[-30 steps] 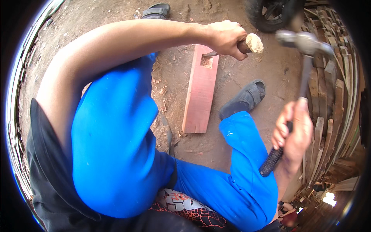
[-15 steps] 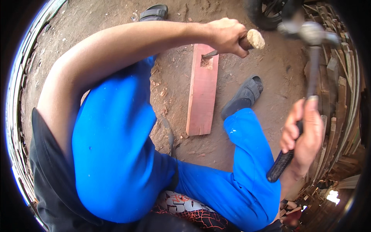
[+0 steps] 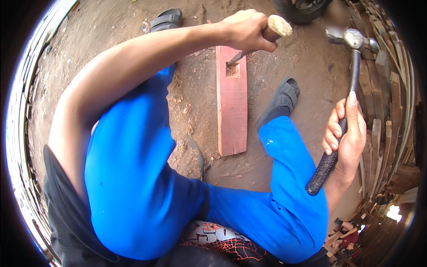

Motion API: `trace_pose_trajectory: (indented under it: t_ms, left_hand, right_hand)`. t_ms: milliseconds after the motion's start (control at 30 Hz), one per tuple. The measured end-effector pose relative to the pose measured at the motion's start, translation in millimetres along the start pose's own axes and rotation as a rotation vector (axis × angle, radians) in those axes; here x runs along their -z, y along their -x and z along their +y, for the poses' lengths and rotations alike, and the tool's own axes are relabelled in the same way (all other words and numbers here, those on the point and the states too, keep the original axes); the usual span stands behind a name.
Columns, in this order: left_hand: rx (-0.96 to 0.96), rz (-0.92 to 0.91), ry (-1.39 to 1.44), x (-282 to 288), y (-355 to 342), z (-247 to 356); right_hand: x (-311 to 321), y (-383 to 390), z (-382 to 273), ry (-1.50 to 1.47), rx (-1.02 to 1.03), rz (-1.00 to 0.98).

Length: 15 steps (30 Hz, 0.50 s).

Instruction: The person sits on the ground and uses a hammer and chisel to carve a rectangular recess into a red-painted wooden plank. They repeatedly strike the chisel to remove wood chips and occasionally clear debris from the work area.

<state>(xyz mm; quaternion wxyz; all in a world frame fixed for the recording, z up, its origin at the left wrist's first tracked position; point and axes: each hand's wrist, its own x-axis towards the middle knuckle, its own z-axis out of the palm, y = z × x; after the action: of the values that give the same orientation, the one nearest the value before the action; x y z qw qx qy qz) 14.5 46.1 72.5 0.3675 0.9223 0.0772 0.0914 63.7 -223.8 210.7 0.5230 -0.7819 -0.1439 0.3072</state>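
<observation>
My left hand (image 3: 249, 30) is wrapped round the wooden handle of a chisel (image 3: 240, 56), whose pale, frayed butt sticks out past my fist. The tilted blade reaches down into a squarish recess near the far end of a reddish wooden board (image 3: 232, 111). My fingers hide part of the handle. At the right, my right hand (image 3: 348, 135) grips the black textured handle of a hammer (image 3: 354, 41). Its metal head is raised, apart from the chisel and to the right of it.
The board lies on a dirt floor (image 3: 195, 89) with wood chips to its left. My sandalled feet flank it, a grey sandal (image 3: 286, 95) on the right. A black wheel (image 3: 302, 10) stands at the far edge. Stacked wood strips (image 3: 378, 102) line the right side.
The view has shifted slightly. The hammer, blurred before, now shows sharply, still raised at the right. The chisel tip stays in the recess, its handle still in my left hand.
</observation>
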Motion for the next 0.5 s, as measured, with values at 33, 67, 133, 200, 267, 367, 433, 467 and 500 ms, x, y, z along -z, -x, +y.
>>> trace_pose_trajectory:
  t_ms: [33,67,133,200,267,367,433,467,500]
  left_hand:
    - [-0.063,0.046,0.021,0.0,0.6,-2.2]
    - [-0.108,0.090,0.035,-0.1,1.8,-3.9]
    - [-0.150,0.104,0.011,-1.2,3.0,-5.3]
    - [-0.220,0.108,0.054,-1.9,4.1,-5.1]
    - [-0.319,0.102,0.157,-2.7,5.8,-4.4]
    - [-0.327,0.085,0.106,-5.7,5.0,-1.5]
    - [-0.344,0.109,0.041,-9.1,5.1,0.8]
    - [-0.351,0.121,0.008,-10.6,5.6,2.1]
    - [-0.334,0.093,0.001,-11.1,6.3,2.9]
  right_hand:
    - [0.6,-0.3,0.2,-0.004,-0.005,0.053]
    - [0.8,-1.7,0.4,-0.009,-0.003,0.062]
    - [0.9,-3.4,2.3,0.006,-0.025,0.110]
    - [1.5,-5.4,4.0,-0.002,-0.052,0.060]
    - [1.4,-7.1,6.2,0.011,-0.078,0.036]
    - [0.9,-7.9,7.7,0.032,-0.076,-0.021]
    - [0.1,-6.7,8.2,0.038,-0.078,-0.030]
    - [-0.2,-5.8,8.1,0.045,-0.066,-0.044]
    - [-0.3,-4.6,8.0,0.047,-0.060,-0.046]
